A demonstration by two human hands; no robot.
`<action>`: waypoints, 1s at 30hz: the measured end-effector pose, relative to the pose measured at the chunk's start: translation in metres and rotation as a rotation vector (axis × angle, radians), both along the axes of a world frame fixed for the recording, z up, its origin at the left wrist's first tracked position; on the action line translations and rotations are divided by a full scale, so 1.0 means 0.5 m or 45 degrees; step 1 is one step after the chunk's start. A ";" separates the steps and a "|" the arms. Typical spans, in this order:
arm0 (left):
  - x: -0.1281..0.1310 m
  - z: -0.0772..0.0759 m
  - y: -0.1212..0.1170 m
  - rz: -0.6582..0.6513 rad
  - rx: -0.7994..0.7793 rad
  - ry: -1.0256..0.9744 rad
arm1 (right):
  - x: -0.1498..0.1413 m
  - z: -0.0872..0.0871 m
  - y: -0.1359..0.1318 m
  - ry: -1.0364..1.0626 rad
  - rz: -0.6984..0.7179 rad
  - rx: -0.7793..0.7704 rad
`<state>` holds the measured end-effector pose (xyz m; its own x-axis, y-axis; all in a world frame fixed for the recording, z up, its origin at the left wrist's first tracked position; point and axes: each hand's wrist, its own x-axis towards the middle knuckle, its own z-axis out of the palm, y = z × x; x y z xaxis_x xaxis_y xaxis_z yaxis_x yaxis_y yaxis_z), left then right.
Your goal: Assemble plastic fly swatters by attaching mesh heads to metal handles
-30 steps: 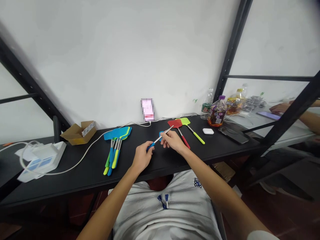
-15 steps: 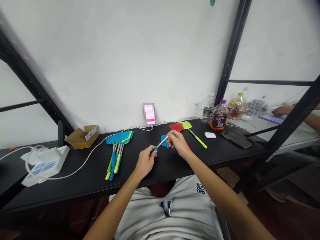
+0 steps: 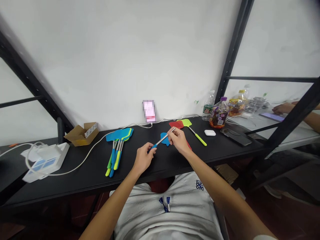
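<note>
A metal rod with a blue handle, like that of a fly swatter, slants up to the right between my hands. My left hand is wrapped round its blue handle. The fingers of my right hand pinch the silver rod near its upper end. Just behind the rod lies a blue fly swatter head on the black desk, partly hidden. Past my right hand are a red fly swatter, partly covered by that hand, and a yellow-green fly swatter.
Several stacked fly swatters lie to the left. Further left are an open cardboard box and a white box with a cable. A phone leans on the wall. Bottles, a white case and a dark phone stand right.
My left hand has shifted slightly left with the blue handle, and a little more of the rod shows between my hands. The view has tilted slightly.
</note>
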<state>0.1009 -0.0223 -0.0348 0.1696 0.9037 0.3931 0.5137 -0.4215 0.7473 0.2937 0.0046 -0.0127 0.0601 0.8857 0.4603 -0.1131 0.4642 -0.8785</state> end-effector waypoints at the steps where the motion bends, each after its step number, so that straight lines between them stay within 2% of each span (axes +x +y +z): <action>1: 0.000 -0.001 0.000 -0.001 -0.001 -0.012 | -0.001 0.000 -0.002 -0.006 -0.014 0.012; 11: 0.002 -0.002 -0.002 0.002 0.057 0.002 | -0.009 -0.005 -0.016 -0.151 -0.272 0.156; 15: 0.002 0.000 -0.005 0.067 0.090 0.065 | -0.008 -0.009 -0.004 -0.151 -0.405 0.117; 18: 0.001 0.004 -0.006 0.127 0.130 0.124 | -0.004 -0.008 0.005 -0.031 -0.399 -0.021; 21: -0.001 0.006 -0.006 0.096 0.177 0.176 | 0.002 -0.006 0.012 0.114 -0.379 -0.099; 25: 0.000 0.006 -0.005 0.081 0.224 0.204 | 0.004 -0.005 0.014 0.172 -0.376 -0.084; 30: 0.000 0.005 -0.006 0.118 0.181 0.198 | 0.000 -0.008 0.010 0.182 -0.361 -0.006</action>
